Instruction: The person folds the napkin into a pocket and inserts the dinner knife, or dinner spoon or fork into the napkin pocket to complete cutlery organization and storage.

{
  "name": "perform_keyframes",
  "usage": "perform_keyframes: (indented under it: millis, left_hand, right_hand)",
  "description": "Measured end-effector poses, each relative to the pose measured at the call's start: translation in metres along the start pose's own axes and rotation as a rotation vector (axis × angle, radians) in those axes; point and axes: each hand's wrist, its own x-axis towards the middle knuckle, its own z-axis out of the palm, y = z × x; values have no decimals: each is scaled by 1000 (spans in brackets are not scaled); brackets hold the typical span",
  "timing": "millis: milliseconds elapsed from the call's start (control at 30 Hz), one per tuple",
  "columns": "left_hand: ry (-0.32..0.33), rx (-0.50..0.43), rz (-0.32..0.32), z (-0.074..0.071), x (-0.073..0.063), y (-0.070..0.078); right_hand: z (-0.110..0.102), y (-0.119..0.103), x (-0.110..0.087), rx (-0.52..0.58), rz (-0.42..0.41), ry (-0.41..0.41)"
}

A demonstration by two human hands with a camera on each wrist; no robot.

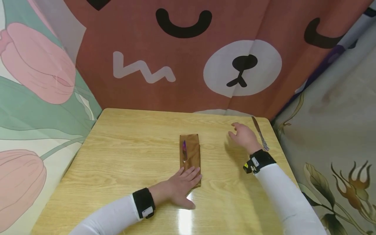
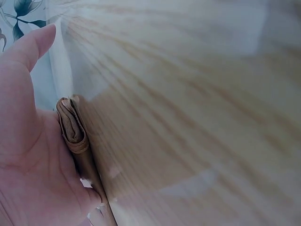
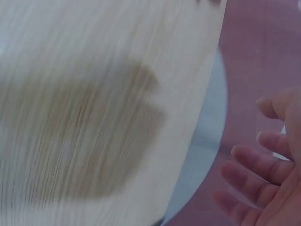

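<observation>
A brown cloth folded into a long narrow strip (image 1: 194, 148) lies near the middle of the table. A small dark item with a purple end (image 1: 184, 150) shows at its left side, partly covered by a fold. My left hand (image 1: 180, 187) rests with spread fingers across the lower part of the cloth, hiding some of it. The left wrist view shows the cloth's rolled layers (image 2: 73, 122) by the palm. Over the table at the right, my right hand (image 1: 244, 136) holds nothing, its fingers loosely bent. Just right of it lies a knife with an ornate handle (image 1: 259, 132).
The wooden table (image 1: 132, 147) ends at a brown hanging cloth printed with a bear face (image 1: 188, 65). Flower-patterned fabric (image 1: 41, 65) hangs at the left. More patterned fabric (image 1: 332, 130) borders the table's right edge.
</observation>
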Motion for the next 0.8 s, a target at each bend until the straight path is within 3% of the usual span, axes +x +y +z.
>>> perform_keyframes:
  millis: [233,400,533,800]
  left_hand:
    - [-4,7,-3,0,0,0]
    - [-2,16,-6,2,0,0]
    - [-3,15,-7,1,-1,2]
    - [3,7,-6,0,-1,2]
  right_hand:
    - [-6,77,-1,-14,188,26]
    - [7,116,-5,-44,299,22]
    - [16,128,-9,-94,368,5]
    - [19,127,-12,-133,496,-82]
